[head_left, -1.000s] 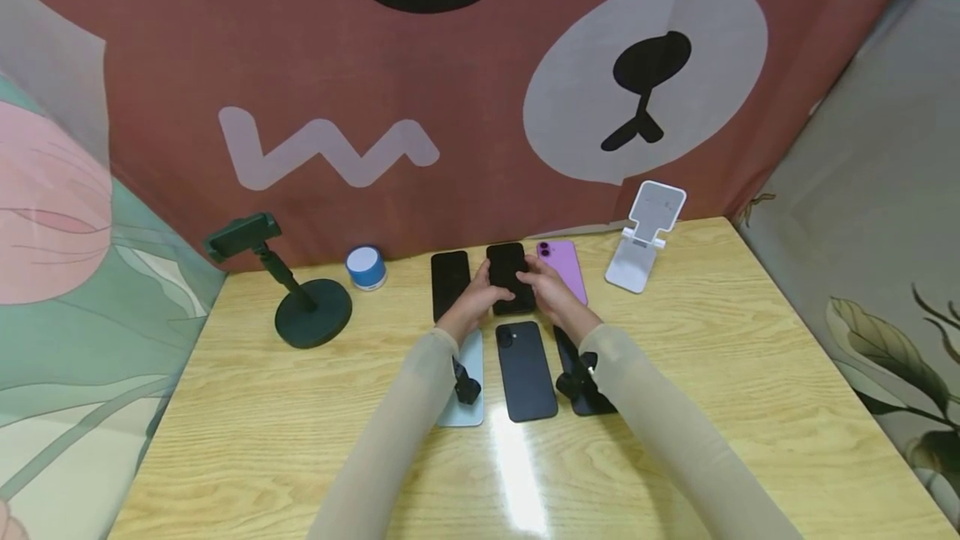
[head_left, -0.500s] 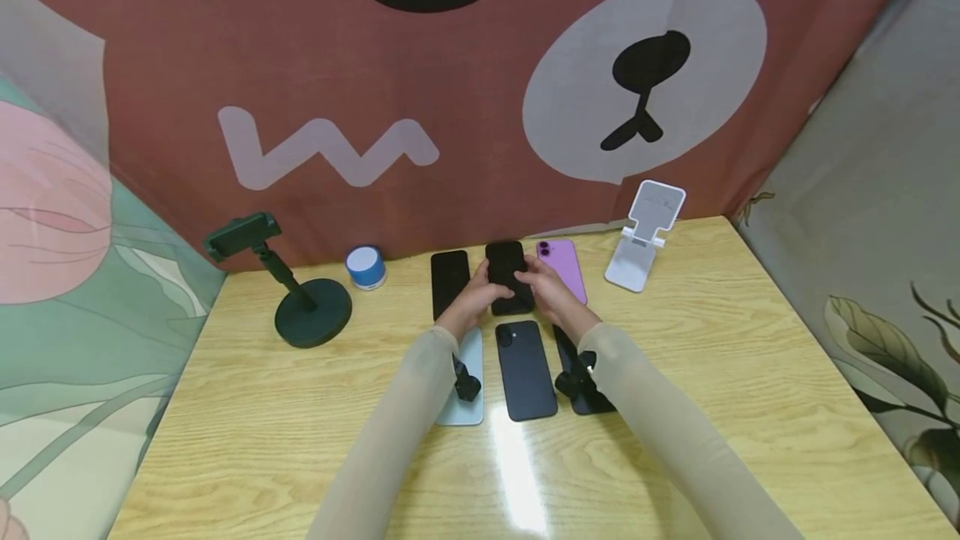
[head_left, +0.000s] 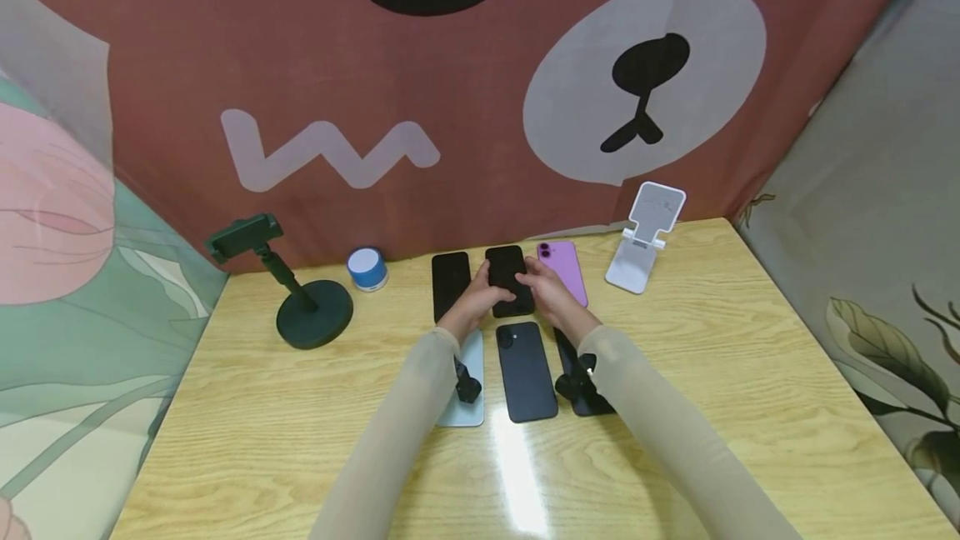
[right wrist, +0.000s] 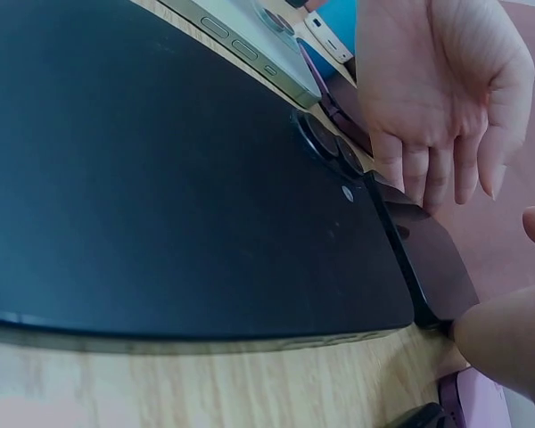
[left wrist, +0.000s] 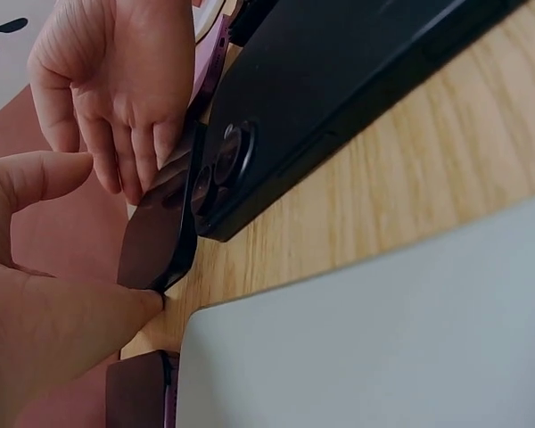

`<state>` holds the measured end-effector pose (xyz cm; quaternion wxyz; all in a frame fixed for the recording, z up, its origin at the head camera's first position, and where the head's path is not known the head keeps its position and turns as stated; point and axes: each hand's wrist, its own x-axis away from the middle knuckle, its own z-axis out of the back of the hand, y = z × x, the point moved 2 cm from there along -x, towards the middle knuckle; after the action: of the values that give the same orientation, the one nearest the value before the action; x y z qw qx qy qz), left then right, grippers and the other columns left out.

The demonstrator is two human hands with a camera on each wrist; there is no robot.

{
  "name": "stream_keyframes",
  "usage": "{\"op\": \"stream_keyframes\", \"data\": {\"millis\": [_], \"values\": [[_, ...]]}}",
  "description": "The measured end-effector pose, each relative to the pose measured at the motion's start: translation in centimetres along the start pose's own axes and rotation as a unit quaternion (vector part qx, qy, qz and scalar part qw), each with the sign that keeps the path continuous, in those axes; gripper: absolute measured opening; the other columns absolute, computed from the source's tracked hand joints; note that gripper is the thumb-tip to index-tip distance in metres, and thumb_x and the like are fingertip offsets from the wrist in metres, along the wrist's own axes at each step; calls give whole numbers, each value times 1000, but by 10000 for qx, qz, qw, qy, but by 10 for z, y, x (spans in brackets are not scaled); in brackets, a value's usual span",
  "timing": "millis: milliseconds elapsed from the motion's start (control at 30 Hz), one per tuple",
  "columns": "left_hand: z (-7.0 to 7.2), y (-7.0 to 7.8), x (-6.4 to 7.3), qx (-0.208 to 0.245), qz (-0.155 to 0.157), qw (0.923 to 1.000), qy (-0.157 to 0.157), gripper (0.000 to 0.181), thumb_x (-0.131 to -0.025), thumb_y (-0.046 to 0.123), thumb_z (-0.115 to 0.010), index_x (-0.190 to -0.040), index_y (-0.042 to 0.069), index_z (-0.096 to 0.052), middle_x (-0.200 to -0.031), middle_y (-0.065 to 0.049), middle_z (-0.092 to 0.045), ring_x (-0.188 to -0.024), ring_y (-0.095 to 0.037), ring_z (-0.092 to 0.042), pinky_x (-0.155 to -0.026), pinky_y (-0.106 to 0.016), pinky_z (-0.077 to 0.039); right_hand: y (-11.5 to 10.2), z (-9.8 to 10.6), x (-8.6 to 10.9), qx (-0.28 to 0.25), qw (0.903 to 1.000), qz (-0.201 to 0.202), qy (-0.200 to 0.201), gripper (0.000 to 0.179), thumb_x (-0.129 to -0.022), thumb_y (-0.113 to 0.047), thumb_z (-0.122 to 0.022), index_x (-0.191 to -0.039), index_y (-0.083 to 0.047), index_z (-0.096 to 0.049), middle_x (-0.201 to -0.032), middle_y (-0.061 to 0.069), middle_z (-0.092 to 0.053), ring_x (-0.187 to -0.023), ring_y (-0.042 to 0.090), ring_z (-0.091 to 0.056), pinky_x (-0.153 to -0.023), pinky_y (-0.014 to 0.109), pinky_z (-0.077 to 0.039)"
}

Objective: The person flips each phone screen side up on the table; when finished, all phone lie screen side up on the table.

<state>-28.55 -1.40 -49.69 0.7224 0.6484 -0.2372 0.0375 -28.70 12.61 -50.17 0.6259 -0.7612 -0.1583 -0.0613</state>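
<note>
A black phone point(head_left: 507, 261) lies screen up at the back middle, between both hands. My left hand point(head_left: 472, 300) grips its left edge, thumb over the screen. At the right edge my right hand point(head_left: 551, 290) holds it the same way. In the left wrist view, the phone point(left wrist: 160, 218) shows a dark glossy screen, with the left hand point(left wrist: 53, 303) at its corner. Whether it is lifted off the table I cannot tell. Closer to me lies a dark phone point(head_left: 527, 373), back up. Another black phone point(head_left: 448, 282) is left of the held one, a purple phone point(head_left: 566, 267) right.
Under my forearms lie a light blue phone point(head_left: 471, 411) and another dark phone point(head_left: 588, 398), both partly covered. A dark green stand point(head_left: 313, 315) and a blue-white round device point(head_left: 366, 268) stand at the left of the wooden table point(head_left: 262, 440). A white folding stand point(head_left: 633, 261) is at back right.
Hands and phones keep practically the same places. Only a very slight shift of the whole head view shows.
</note>
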Motion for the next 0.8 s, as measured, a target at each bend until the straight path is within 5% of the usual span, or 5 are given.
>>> {"op": "stream_keyframes", "data": {"millis": [800], "values": [[-1,2,6,26,-59,10000,69,89,-85,8,-64,-154,20,-8,-159,-9,-2,-144,-29,-3,-112,-55,-13,-9,2,8,-296,9986,375,-236,62,-96,3,-42,-150,3,-10,-157,15,-8,-144,25,-3,-115,37,-7]]}}
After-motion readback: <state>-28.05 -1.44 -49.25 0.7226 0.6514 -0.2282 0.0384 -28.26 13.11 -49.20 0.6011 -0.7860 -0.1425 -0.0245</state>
